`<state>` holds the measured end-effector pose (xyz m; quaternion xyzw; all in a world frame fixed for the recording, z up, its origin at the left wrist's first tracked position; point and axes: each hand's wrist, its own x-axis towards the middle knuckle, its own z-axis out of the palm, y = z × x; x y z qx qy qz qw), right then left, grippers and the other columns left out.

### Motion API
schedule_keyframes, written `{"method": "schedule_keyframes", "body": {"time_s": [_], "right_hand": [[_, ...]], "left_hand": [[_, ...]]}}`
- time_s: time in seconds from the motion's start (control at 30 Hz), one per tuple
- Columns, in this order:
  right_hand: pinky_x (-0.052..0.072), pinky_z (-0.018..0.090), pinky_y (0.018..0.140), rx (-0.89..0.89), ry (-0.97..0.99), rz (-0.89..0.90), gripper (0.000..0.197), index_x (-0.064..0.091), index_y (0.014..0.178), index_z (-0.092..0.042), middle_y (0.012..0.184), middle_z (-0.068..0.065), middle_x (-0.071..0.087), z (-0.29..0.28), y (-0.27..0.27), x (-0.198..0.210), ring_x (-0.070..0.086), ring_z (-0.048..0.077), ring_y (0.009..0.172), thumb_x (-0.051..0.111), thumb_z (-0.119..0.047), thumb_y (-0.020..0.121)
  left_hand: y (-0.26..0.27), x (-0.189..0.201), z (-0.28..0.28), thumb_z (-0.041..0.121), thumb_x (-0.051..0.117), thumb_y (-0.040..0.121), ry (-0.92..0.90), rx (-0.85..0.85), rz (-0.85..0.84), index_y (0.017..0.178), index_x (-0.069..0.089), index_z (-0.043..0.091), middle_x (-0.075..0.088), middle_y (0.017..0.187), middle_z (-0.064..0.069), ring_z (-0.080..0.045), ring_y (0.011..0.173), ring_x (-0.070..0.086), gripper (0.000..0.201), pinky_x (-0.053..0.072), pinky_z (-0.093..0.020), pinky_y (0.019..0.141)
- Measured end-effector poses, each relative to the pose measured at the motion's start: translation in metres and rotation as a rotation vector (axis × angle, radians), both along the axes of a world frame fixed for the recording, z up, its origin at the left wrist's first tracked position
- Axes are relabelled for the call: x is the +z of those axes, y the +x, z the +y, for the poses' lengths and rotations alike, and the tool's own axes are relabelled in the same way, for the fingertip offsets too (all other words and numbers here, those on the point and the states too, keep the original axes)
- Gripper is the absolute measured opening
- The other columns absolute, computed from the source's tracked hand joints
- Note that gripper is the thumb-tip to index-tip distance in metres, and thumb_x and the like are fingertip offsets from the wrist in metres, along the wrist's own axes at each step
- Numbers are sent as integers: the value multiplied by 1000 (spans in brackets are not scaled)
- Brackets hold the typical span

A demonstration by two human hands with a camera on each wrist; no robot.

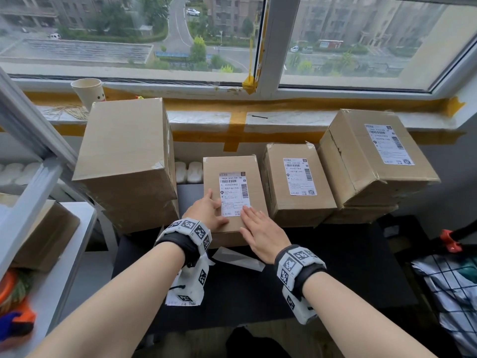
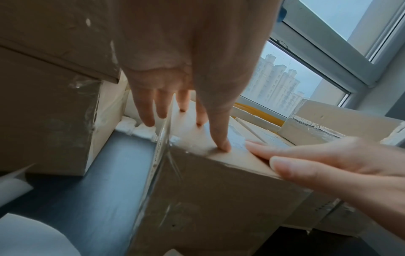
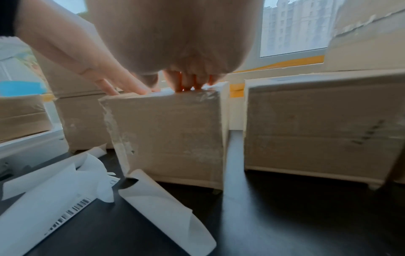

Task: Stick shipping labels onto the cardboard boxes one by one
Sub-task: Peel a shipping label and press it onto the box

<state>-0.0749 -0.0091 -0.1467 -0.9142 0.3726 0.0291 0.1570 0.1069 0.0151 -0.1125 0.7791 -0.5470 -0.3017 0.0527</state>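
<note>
A: Where both hands lie flat on the middle cardboard box (image 1: 233, 192), how do the fingers stand?

B: The left hand (image 1: 205, 210) rests with straight fingers (image 2: 221, 131) on the box top, at the left edge of the shipping label (image 1: 234, 195); two of them hang over the box's left side. They curl round nothing. The right hand (image 1: 260, 232) also lies flat, its fingers (image 1: 246, 215) straight and close together, tips touching the label's lower right corner.

A: And the label itself?

B: It lies on the box top, reaching away beyond both sets of fingertips. Whether it is fully stuck down cannot be told.

A: What stands around the fingers?

B: Just right of the right fingers stands a second labelled box (image 1: 296, 182), and past it a third labelled box (image 1: 371, 153) stacked on another. Left of the left fingers stands a tall unlabelled box (image 1: 126, 148), also stacked. All sit on the dark bench (image 1: 343, 267). Behind the wrists, toward the person, curled backing sheets (image 3: 153, 199) and a sheet with a barcode (image 3: 41, 214) lie on the bench.
</note>
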Motion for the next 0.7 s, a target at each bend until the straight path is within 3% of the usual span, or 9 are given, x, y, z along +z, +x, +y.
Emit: {"method": "schedule_keyframes", "body": {"time_s": [0.07,0.27,0.47,0.7], "right_hand": [[-9,18,112,-19,-7,5,54,10,150,-10,160,4,6,-1,-6,3,4,12,147,23,-33,103],[-4,22,116,-73,62,35,56,7,150,-9,160,4,4,-9,5,5,2,12,147,21,-34,103],[1,28,120,-59,132,139,57,3,150,-7,160,6,-1,-47,29,17,0,14,148,16,-36,102],[3,31,120,-52,162,179,57,1,150,-5,159,10,-2,-89,56,25,1,19,148,17,-33,103]], "left_hand": [[2,2,2,42,72,77,3,23,12,137,45,33,10,159,7,-22,138,34,66,34,-36,111],[1,6,0,36,77,73,-24,38,-23,142,34,32,14,159,5,-24,137,37,82,36,-41,110],[8,6,-13,35,84,63,55,14,22,148,17,33,0,160,6,-22,139,35,108,37,-41,109],[9,5,-16,37,83,65,60,-17,3,149,9,34,-3,160,7,-18,139,34,112,38,-39,108]]}}
